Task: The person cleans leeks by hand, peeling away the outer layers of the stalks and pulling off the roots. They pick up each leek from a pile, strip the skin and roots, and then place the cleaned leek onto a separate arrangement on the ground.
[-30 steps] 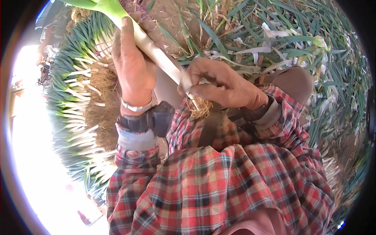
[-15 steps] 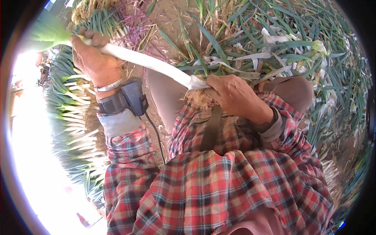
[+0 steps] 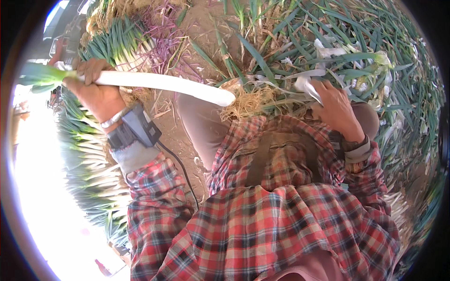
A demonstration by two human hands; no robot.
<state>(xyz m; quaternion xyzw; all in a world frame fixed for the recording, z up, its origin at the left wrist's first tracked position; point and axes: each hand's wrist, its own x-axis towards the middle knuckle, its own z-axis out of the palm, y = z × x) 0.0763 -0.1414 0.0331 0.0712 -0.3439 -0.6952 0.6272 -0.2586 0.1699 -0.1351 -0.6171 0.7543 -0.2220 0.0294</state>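
Note:
A long green onion [image 3: 164, 83] stretches across the view, its white shaft smooth and bare. My left hand [image 3: 96, 89] is closed round the shaft's upper end, just below the green leaves [image 3: 44, 76]. Beside the onion's lower end is a tuft of pale brown roots [image 3: 248, 104] above my lap; whether all of it belongs to this onion I cannot tell. To the right, apart from the onion, my right hand [image 3: 335, 108] is closed on a white strip of peeled onion skin [image 3: 307, 87].
Rows of green onions [image 3: 96, 154] lie along the left, with a bunch [image 3: 124, 47] beyond them. Purple stalks [image 3: 164, 30] litter the brown soil [image 3: 199, 23]. A large heap of green leaves and peelings [image 3: 389, 70] covers the right. A cable [image 3: 180, 164] hangs from my left wrist device.
My right hand has left the onion's root end and moved right with a strip of skin. My left hand has shifted slightly left and down, and the shaft lies nearer level.

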